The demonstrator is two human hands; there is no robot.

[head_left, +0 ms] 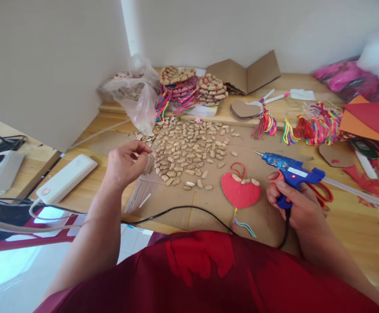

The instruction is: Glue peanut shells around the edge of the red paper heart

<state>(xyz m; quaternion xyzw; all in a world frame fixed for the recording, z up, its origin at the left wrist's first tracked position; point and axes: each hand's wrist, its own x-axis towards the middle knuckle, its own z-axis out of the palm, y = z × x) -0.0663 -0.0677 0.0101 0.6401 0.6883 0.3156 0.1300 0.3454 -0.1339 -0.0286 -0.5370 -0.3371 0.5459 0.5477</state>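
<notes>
Across the view from 8 o'clock to 4 o'clock stretches a wooden bench, bearing a flat cardboard sheet. Around the centre, loose peanuts cover much of that sheet. At 3 o'clock from them is a blue glue gun, its handle wrapped by the right hand, which is clamped on it. At 9 o'clock, beside the peanuts' edge, the left hand has thumb and fingertips close together; whether they pinch anything I cannot tell. A red heart lies on the cardboard at 4 o'clock from the peanuts, with a red cord loop at its 12 o'clock and a few attached peanuts along its upper edge.
</notes>
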